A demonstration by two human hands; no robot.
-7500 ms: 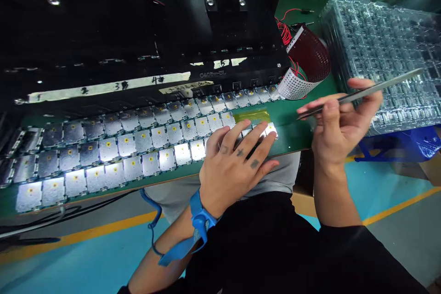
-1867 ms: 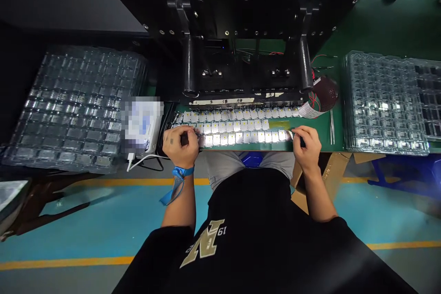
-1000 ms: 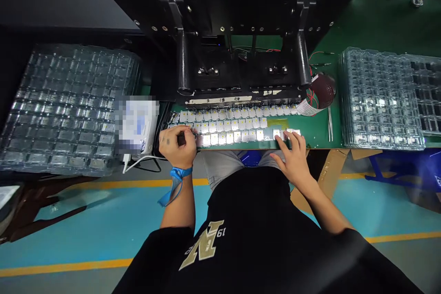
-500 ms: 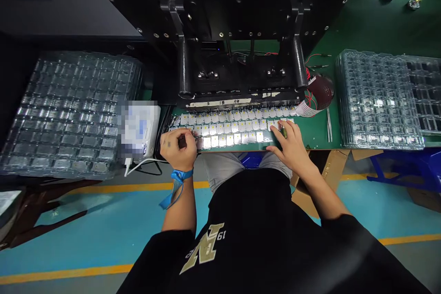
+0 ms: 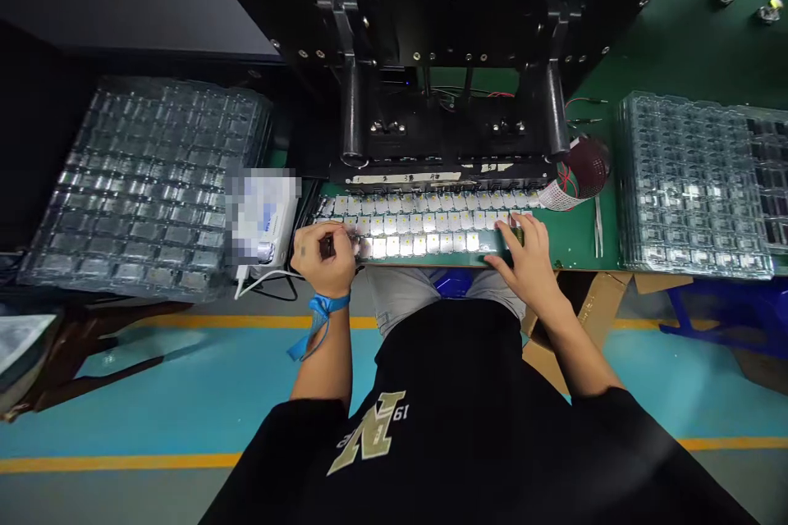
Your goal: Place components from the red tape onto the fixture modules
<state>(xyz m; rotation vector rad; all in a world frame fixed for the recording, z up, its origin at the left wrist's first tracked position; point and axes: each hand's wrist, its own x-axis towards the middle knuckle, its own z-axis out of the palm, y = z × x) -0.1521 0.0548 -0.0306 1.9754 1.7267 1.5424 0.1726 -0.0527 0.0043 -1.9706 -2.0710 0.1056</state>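
Far left: a tall stack of clear plastic trays [image 5: 148, 184] lies on a dark surface, well left of the left hand.

Just left of the left hand: a white box [image 5: 264, 217], blurred, with a white cable [image 5: 262, 279] leading from its lower end.

Left hand: the left hand [image 5: 323, 258] is curled, resting at the left end of the rows. A blue wrist strap [image 5: 318, 326] circles the wrist. Whether it pinches anything cannot be told.

Between the hands: rows of silver square pieces [image 5: 419, 244], each with a yellow dot, lie close together along the front edge of the green bench [image 5: 677, 41].

Right hand: the right hand [image 5: 529, 262] is spread, its fingers [image 5: 508, 242] touching the right end of the rows. A small dark object shows by them, too small to tell.

Hands: well apart, not clamped on anything clearly seen.

Ahead of the hands: a black metal frame [image 5: 443, 41] stands just behind the rows.

Right of the right hand: a coiled ribbon cable [image 5: 582, 172], tweezers [image 5: 597, 225] lying on the bench, then another stack of clear plastic trays [image 5: 693, 184].
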